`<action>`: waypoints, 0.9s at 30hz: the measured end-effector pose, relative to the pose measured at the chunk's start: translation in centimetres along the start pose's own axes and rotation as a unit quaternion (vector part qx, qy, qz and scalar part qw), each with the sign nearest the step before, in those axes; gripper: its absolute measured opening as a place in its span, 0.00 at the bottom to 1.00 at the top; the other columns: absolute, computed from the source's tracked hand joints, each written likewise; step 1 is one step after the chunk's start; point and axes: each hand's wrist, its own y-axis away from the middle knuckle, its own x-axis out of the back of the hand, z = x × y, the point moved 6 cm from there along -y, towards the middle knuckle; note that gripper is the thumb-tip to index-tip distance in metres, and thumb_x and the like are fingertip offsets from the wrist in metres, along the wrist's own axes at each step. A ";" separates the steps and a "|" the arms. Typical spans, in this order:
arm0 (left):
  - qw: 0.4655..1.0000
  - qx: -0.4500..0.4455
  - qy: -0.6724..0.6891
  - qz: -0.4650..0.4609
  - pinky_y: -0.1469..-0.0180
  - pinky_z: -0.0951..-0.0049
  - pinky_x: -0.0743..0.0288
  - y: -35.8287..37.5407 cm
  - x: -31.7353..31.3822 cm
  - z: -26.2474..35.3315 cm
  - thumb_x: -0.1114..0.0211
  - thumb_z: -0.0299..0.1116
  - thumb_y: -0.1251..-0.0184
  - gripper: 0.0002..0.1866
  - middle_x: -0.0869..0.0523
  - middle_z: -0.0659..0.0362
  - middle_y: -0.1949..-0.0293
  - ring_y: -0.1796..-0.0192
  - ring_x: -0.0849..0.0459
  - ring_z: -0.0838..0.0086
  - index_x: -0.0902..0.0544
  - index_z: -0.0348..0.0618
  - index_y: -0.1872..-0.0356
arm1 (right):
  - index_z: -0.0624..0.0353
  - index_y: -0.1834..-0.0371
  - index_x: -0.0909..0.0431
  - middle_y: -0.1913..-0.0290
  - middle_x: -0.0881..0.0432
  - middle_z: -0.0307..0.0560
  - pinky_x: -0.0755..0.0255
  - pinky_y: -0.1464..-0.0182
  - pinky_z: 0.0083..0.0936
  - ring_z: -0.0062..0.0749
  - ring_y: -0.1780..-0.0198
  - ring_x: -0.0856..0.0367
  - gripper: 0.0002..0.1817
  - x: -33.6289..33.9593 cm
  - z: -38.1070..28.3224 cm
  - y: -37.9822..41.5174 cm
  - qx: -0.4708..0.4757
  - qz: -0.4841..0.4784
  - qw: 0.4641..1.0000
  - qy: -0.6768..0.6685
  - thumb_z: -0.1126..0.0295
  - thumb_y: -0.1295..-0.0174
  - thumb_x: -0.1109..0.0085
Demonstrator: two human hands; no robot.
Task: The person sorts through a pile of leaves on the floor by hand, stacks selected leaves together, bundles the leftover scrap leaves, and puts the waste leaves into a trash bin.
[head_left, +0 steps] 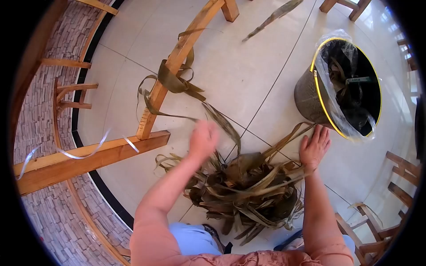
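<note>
My left hand (205, 138) is closed around the end of a long dried leaf strip (171, 114). That strip runs up to a wooden bar (179, 51), where more olive-brown leaf is looped and knotted. Below and between my hands lies a tangled heap of dried leaves (248, 186) on the floor. My right hand (314, 147) is open, fingers stretched out, at the heap's right side. Its fingertips are close to the tips of some long leaves and to the base of a black bucket (306, 99).
The bucket has a yellow rim, a clear plastic liner and dark contents. A single leaf (273, 20) lies on the tiled floor (248, 80) at the top. A wooden beam (95, 162) with shiny ribbon crosses the left. Wooden stools (372, 230) stand at the right.
</note>
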 end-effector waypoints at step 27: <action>0.971 -0.175 -0.130 0.095 0.40 0.55 0.35 -13.0 -7.0 -2.2 0.41 0.33 0.44 0.24 0.27 0.41 0.46 0.43 0.28 0.49 0.29 0.28 0.48 | 0.53 0.31 0.42 0.29 0.46 0.58 0.63 0.29 0.51 0.52 0.27 0.53 0.35 -0.2 0.2 -0.1 0.007 0.018 1.000 0.000 0.54 0.42 0.51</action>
